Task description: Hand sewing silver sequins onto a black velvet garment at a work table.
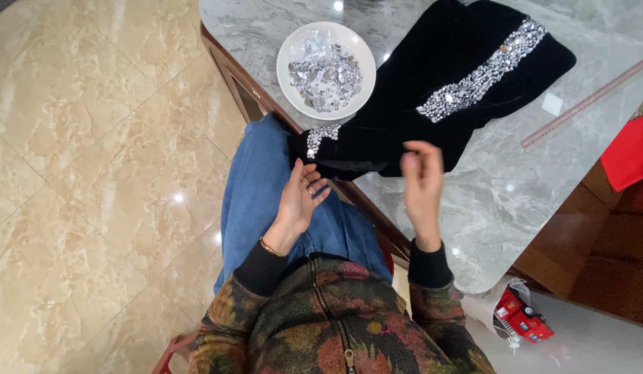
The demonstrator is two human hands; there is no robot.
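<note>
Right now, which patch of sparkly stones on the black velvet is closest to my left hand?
The small patch at the black velvet's near corner, just above your left hand; the long strip lies farther up.

My right hand (422, 190) blurs at the fingertips — I can't tell what it pinches; ruler (584, 104) runs off-frame.

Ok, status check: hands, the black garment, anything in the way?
Left hand at black velvet garment hem, fingers half-curled. Right hand raised, fingertips pinched, contents unclear. White bowl of rhinestones beside the garment. Nothing blocking.
</note>
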